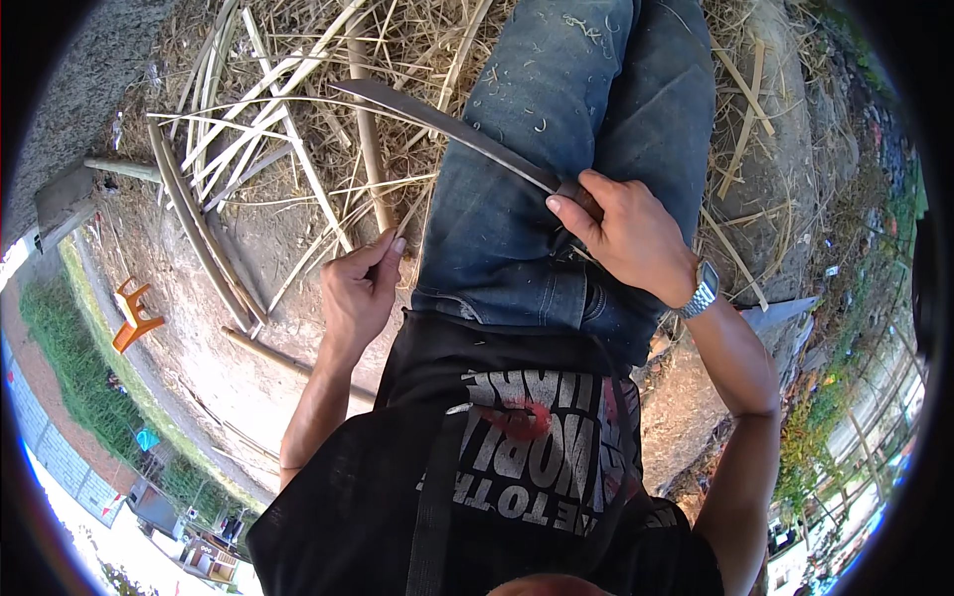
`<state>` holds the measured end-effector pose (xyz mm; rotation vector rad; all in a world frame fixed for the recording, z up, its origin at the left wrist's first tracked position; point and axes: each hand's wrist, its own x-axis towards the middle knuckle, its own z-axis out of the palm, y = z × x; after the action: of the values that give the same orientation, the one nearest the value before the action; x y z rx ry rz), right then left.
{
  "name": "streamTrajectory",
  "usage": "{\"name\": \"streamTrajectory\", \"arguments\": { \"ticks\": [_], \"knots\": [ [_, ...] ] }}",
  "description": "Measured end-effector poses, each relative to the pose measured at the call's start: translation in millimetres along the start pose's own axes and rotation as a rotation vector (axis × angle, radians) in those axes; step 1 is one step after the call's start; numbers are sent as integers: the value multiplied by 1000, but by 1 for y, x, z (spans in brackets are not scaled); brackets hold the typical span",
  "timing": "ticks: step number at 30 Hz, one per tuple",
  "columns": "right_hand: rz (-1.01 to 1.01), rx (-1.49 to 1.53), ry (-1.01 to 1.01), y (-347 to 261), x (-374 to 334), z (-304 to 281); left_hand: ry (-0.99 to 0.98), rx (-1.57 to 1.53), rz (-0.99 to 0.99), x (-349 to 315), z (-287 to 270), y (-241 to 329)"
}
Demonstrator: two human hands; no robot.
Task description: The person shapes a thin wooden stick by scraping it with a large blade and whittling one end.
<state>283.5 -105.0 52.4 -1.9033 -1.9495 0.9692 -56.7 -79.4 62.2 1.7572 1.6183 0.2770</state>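
Note:
My right hand (636,233) is closed around the dark handle of a machete (447,129). Its long blade slants over my jeans-covered legs (537,119) toward the upper left, the tip above the pile of pale split strips (258,139). To the left of my thigh, my left hand (360,288) pinches a thin pale strip (411,207) between thumb and fingers. The strip's far part blends into the litter, so its length is unclear. Just beyond that hand, a thicker brown stick (370,149) lies on the ground.
Longer brown sticks (204,233) lie left of the pile. A flat grey blade on a wooden handle (124,170) rests farther left. An orange plastic chair (134,316) stands on the ground beyond. More strips (747,124) are scattered right of my legs, beside a stone-like edge.

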Motion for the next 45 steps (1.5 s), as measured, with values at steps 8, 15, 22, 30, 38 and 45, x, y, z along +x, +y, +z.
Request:
{"name": "streamTrajectory", "arguments": {
  "ticks": [8,15,22,30,38,45],
  "knots": [
    [16,167,-39,-14,-14,-15,-306,-334,-111,29,12,30],
    [2,-108,-17,-11,-12,3,-424,-452,-159,51,34,28],
    [29,-104,-109,-11,-13,5,-407,-369,-160,35,25,27],
    [-17,-113,-173,-15,-17,13,-295,-168,-13,6,12,14],
    [-54,-129,-76,4,-12,16,-345,-107,-68,-33,-27,5],
    [-77,42,-131,-9,0,0,-222,-424,-273,-29,-46,-9]
  ]
}}
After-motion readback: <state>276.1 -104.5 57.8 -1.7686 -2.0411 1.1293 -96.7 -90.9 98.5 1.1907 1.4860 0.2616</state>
